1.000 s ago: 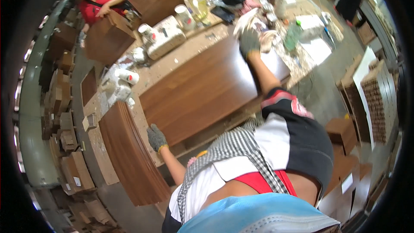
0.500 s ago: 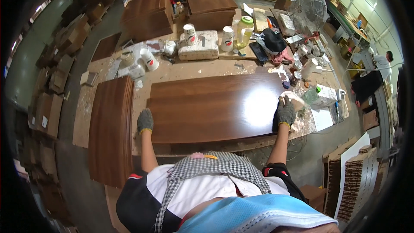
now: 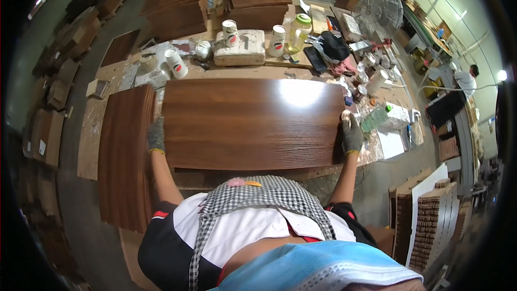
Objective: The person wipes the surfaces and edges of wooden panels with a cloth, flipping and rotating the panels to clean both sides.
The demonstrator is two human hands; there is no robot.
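A dark brown wood-grain board [image 3: 253, 124] lies across the worktable in front of me, a bright reflection near its far edge. My left hand [image 3: 156, 136], in a grey glove with a yellow cuff, is closed on the board's left end, between it and a stack of similar boards [image 3: 125, 153]. At the opposite end, my right hand [image 3: 352, 134] in a matching glove grips the right edge. Something pale shows at its fingertips, too small to make out. The undersides of both grips are hidden.
Behind the board stand white paper cups [image 3: 175, 63], a stained white block [image 3: 239, 48] and a green-lidded jug [image 3: 299, 33]. A green-capped bottle [image 3: 376, 118] and small jars are close to my right hand. Across the table, a person in red leans on stacked boards [image 3: 177, 16]; a fan [image 3: 385, 8] stands far right.
The board has shifted left and appears raised or tilted, its reflection moving toward the far edge. My left hand went from beside the near left corner to its left end.
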